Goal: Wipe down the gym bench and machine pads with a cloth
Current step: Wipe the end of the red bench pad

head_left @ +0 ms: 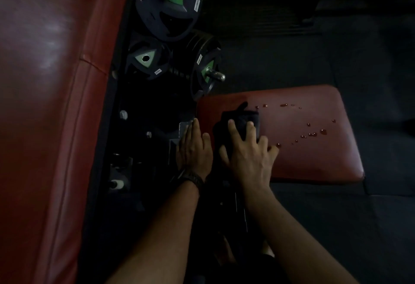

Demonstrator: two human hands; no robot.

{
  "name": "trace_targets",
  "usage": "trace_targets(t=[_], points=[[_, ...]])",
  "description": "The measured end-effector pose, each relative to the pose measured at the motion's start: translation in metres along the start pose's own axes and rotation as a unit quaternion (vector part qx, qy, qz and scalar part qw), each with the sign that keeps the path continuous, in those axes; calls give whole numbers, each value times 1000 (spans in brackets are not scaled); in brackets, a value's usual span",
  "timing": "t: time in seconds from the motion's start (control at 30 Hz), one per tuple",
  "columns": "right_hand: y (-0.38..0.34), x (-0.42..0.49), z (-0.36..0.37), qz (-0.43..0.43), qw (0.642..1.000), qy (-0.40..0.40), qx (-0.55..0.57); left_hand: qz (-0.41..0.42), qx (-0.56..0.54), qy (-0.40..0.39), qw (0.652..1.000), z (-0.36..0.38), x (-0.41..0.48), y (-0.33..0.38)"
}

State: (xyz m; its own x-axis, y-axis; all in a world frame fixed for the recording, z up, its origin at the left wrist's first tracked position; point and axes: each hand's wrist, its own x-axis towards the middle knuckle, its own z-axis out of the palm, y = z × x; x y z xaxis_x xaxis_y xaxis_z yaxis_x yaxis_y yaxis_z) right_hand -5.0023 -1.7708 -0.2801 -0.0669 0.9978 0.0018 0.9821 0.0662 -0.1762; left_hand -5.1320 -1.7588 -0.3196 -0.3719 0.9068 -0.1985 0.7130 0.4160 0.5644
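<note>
A red seat pad (pixel 303 155) lies low in the middle of the view, and a dark cloth (pixel 247 115) sits bunched on its left part. The right hand (pixel 249 155) presses down on the cloth with its fingers spread wide and fairly straight, fingertips on the fabric. The left hand (pixel 194 151) is flat with its fingers together and straight, holding nothing, at the pad's left edge (whether it touches the pad or the dark frame beside it I cannot tell). A dark wristband (pixel 190 179) circles the left wrist.

To the right of the cloth, droplets (pixel 323 131) bead on the pad's surface. A tall red back pad (pixel 45 104) fills the left side. Between the two pads hang black weight plates (pixel 168 7) with green triangular centres; each carries a white sticker (pixel 197 5), its writing too small to read. Dark floor (pixel 336 227) surrounds the pad.
</note>
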Motion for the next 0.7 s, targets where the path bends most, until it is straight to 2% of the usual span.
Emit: trace_targets(t=[0.07,0.13,0.23,0.3,0.43,0.5,0.6,0.7], points=[[-2,-2,7,-25,999,17,20,15,8,8,1000,2,10,1],[0,13,12,-101,994,33,9,40,2,35,999,6,15,-3],[-3,47,8,-208,978,-19,-15,69,25,53,996,12,19,-12],[0,65,5,-192,980,-43,-16,60,20,55,997,13,21,-12],[8,53,8,-24,999,25,12,87,5,56,995,10,19,-7],[2,26,12,-1,998,55,12,103,9,57,993,11,21,-10],[-12,5,15,-54,997,52,15,114,14,70,991,13,25,-14],[-12,47,15,-141,989,37,12,129,72,44,988,13,26,-16]])
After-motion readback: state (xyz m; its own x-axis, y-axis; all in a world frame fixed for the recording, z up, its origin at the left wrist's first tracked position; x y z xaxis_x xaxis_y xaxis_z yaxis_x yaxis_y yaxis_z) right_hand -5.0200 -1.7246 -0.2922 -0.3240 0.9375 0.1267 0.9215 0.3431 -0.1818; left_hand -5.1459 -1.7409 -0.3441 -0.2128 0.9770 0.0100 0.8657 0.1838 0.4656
